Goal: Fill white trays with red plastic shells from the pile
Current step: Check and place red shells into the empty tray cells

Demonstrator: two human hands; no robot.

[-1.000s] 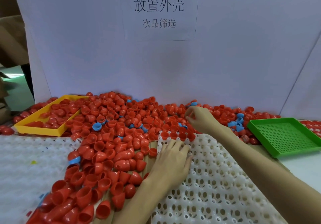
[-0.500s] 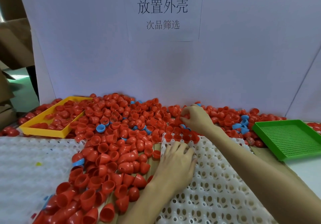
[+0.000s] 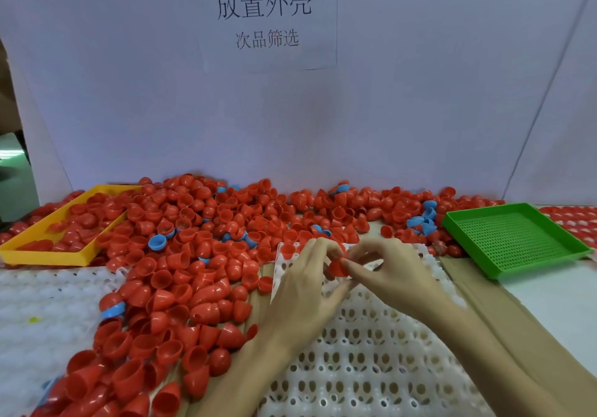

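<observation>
Hands meet over the white tray [image 3: 371, 345]: left hand [image 3: 303, 287] and right hand [image 3: 387, 274] pinch one red shell [image 3: 337, 268]; seat it squarely in a free hole.

My hands covered the far rows of the white tray [image 3: 371, 352], so I could not tell which holes there were filled. My fingers hid most of the red shell [image 3: 337, 268] between them. The tray ran off the bottom edge. The second tray [image 3: 38, 313] was cut off at left.
</observation>
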